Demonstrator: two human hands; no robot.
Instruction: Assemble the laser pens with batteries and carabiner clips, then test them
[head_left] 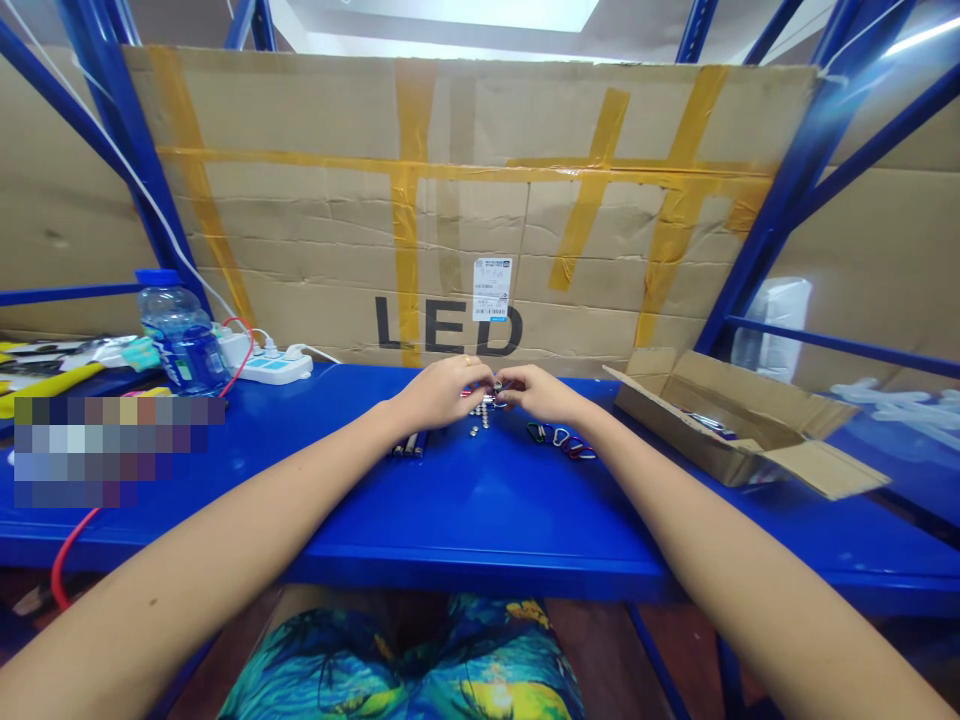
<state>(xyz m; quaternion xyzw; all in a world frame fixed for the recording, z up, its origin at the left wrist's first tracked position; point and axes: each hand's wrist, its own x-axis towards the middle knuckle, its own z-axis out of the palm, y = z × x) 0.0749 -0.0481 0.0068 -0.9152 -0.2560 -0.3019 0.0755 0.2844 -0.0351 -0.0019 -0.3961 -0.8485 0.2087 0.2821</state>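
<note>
Both my hands meet at the far middle of the blue table (480,520). My left hand (442,390) is closed in a pinch, and my right hand (536,392) pinches too; between their fingertips is a small metal piece (495,388) too small to name. Several tiny silver parts (480,418) lie just under the hands. A few coloured carabiner clips (559,440) lie to the right of them, by my right wrist. Dark thin rods (409,447) lie beside my left wrist.
An open cardboard box (731,425) sits at the right. A water bottle (180,335) and a white power strip (270,365) with a red cable stand at the back left. A taped cardboard sheet marked LED (450,200) closes the back. Blue rack posts flank both sides.
</note>
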